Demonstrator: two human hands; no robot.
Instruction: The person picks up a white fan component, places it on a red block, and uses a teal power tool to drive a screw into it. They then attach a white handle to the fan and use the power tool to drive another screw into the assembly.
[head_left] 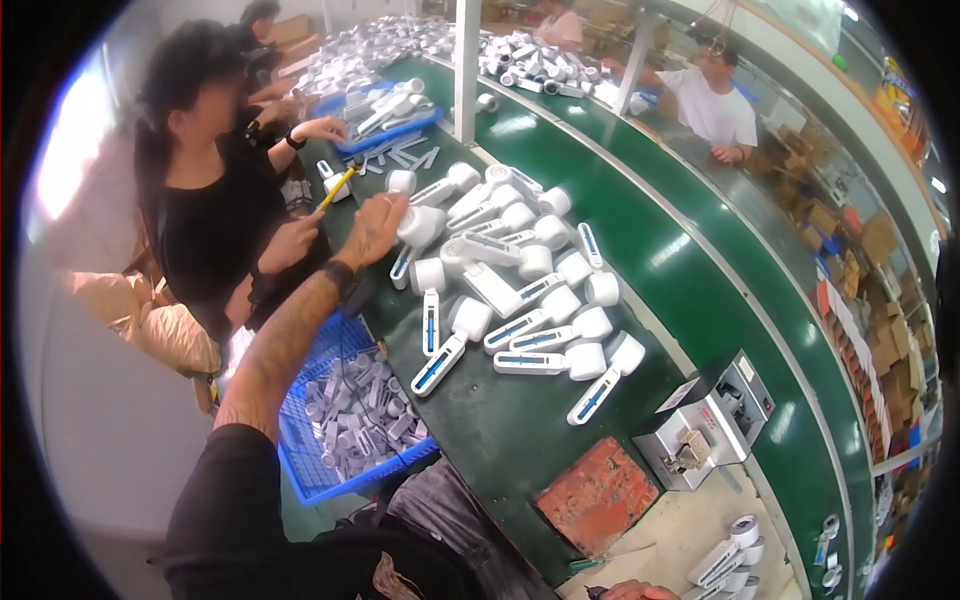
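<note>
Just right of the left hand point(376, 230), white round-headed devices point(494, 289) crowd the green tabletop point(478, 428); that hand, half curled, meets one, grip unclear. The right hand point(640, 592) is cropped; opening and hold cannot be told.

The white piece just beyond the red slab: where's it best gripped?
Probably by its slim handle, from the side of the red slab: the handle juts free that way, while the wide round head sits close to other pieces.
</note>
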